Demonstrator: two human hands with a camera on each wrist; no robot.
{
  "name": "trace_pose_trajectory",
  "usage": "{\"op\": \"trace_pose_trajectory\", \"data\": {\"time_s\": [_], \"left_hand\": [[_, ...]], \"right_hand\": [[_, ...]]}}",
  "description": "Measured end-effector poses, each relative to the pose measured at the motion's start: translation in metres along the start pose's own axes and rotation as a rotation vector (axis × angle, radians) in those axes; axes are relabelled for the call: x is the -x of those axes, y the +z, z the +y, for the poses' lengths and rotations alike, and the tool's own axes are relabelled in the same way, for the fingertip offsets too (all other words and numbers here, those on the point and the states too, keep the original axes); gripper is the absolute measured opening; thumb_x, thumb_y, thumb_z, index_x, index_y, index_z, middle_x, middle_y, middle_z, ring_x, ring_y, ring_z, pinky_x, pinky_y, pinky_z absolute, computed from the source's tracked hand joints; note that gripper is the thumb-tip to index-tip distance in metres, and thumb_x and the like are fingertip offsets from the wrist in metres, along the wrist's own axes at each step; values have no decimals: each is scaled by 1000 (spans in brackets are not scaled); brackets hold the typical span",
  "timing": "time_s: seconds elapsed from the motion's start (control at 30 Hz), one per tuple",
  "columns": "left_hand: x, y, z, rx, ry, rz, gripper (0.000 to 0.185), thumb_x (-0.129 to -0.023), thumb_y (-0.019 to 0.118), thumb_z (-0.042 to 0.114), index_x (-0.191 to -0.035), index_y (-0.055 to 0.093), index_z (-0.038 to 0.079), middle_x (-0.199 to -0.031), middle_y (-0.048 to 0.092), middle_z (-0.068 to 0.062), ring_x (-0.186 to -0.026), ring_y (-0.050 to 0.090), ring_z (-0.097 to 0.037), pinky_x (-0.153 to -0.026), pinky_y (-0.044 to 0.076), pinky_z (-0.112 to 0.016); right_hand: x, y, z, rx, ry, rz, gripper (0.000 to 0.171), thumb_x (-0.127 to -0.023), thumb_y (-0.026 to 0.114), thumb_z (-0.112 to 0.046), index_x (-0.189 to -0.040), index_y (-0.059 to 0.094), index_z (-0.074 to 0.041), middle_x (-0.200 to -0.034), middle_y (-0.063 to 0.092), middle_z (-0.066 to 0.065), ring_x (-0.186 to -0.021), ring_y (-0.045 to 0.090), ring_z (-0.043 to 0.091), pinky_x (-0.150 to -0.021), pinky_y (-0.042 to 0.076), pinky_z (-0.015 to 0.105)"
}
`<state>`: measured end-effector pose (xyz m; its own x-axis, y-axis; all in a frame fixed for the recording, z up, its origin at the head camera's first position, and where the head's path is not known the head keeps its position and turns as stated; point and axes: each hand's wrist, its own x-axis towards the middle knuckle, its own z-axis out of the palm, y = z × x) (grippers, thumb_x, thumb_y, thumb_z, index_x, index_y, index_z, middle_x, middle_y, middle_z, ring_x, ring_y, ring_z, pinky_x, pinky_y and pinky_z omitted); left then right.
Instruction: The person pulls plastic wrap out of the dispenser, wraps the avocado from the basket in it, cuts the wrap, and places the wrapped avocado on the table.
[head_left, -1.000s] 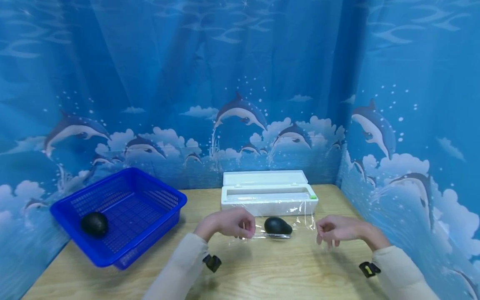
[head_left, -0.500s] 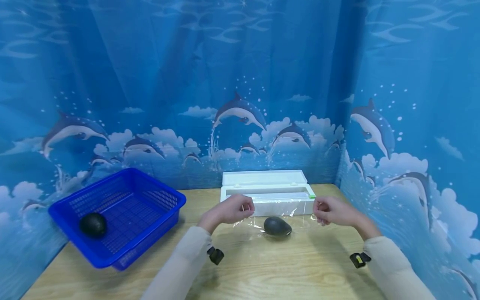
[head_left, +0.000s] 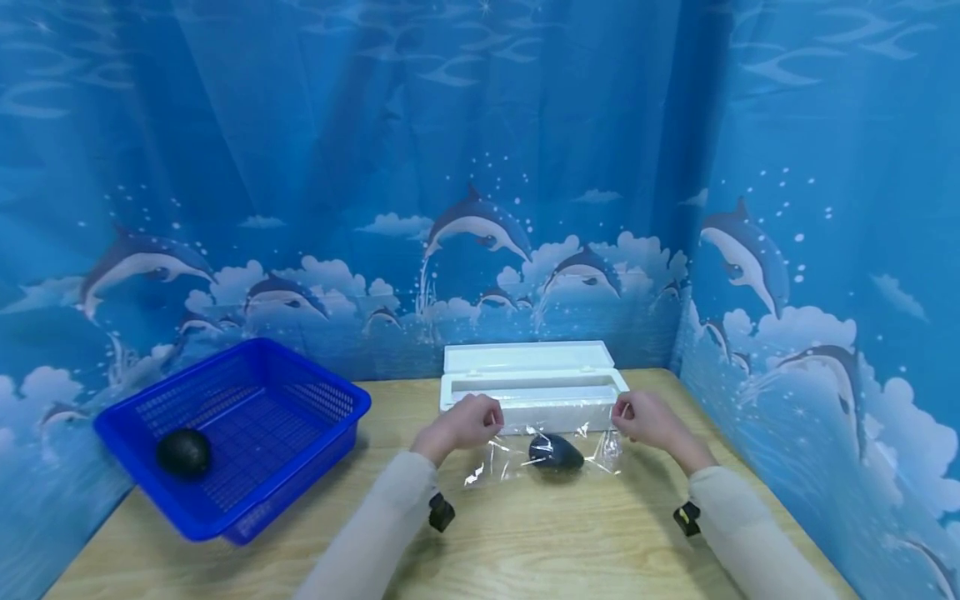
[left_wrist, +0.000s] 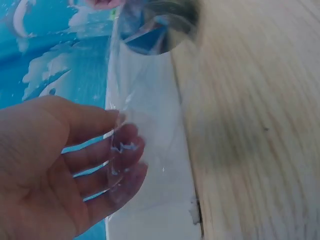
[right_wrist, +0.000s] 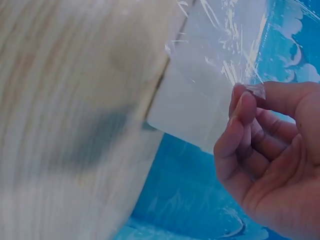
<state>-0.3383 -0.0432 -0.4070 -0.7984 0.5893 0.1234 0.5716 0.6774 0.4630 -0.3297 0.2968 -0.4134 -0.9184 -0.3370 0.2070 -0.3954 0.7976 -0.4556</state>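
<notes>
Between my two hands hangs a sheet of clear cling film [head_left: 603, 450], its lower part overlapping a dark avocado [head_left: 556, 452] on the table. My left hand [head_left: 467, 421] pinches the film's left end between thumb and fingertips. In the left wrist view, the fingers [left_wrist: 127, 177] show through the film. My right hand [head_left: 649, 418] pinches the right end, with a bunched bit of film at the thumb and fingertip [right_wrist: 244, 102] in the right wrist view. Both hands are just in front of a white cling film dispenser box [head_left: 558, 417] with its lid [head_left: 528, 358] raised.
A blue plastic basket [head_left: 294, 467] stands on the left of the wooden table [head_left: 540, 542], with a second avocado [head_left: 183, 452] inside. A dolphin-print curtain [head_left: 337, 167] closes off the back and right side, right behind the box.
Both hands have risen toward the box, and my right hand has moved left, closer to the left one. The film now hangs in folds around the avocado.
</notes>
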Motion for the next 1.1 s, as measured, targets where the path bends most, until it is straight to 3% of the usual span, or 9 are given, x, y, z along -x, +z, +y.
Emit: {"op": "trace_pose_trajectory", "data": {"time_s": [0.13,0.23,0.33,0.43,0.53,0.67,0.83,0.9,1.1], "left_hand": [[2,6,17,-156,21,101,17,-89,73,4,-105,73,7,-96,74,-7,-88,67,-20,-81,58,-33],[2,9,37,-242,101,177,19,-87,76,6,-106,75,10,-100,75,-5,-94,67,-21,-86,58,-32],[2,17,54,-240,177,154,19,-90,76,9,-109,77,11,-104,74,-3,-96,67,-17,-87,57,-26],[1,28,62,-212,189,79,24,-92,76,12,-116,76,10,-110,74,-3,-101,68,-14,-89,58,-21],[1,38,63,-213,145,39,30,-92,77,14,-122,74,11,-117,72,-3,-107,69,-15,-94,58,-23],[0,46,61,-200,106,47,33,-90,79,15,-122,72,11,-117,72,-2,-107,69,-15,-96,58,-25],[-3,49,59,-182,102,77,31,-89,79,14,-119,72,13,-113,72,-2,-104,69,-16,-95,58,-27],[-4,51,58,-166,92,85,31,-90,79,14,-120,72,12,-113,72,-3,-104,69,-18,-96,59,-28],[-4,53,56,-118,76,113,35,-88,81,14,-122,71,12,-111,70,-4,-104,69,-20,-97,59,-33]], "right_hand": [[0,4,-3,24,6,16,8,-87,67,-4,-80,65,-4,-64,65,1,-51,55,7,-52,48,22],[-1,4,-6,35,5,29,8,-87,67,-3,-79,65,-4,-64,65,2,-51,55,8,-53,48,23],[-1,5,-7,44,3,39,8,-84,67,-3,-77,65,-5,-64,64,2,-51,54,7,-53,47,23],[-2,6,-7,44,11,32,7,-83,68,-2,-76,66,-5,-64,64,3,-51,54,7,-53,47,23],[0,4,-9,25,23,-7,5,-85,68,-4,-79,66,-4,-66,65,3,-53,55,7,-53,48,23],[4,-6,-15,11,27,-48,6,-88,70,-7,-85,68,-3,-72,67,4,-60,57,10,-56,50,24],[2,-19,-35,66,-39,45,6,-90,70,-7,-90,69,-1,-81,69,6,-74,62,15,-67,52,30],[0,-19,-49,42,-65,43,6,-92,69,-6,-93,70,-1,-85,71,7,-79,64,17,-70,55,31],[-2,-1,-77,-68,-146,-201,18,-92,72,-8,-109,71,-2,-104,75,11,-94,72,25,-79,60,30]]}}
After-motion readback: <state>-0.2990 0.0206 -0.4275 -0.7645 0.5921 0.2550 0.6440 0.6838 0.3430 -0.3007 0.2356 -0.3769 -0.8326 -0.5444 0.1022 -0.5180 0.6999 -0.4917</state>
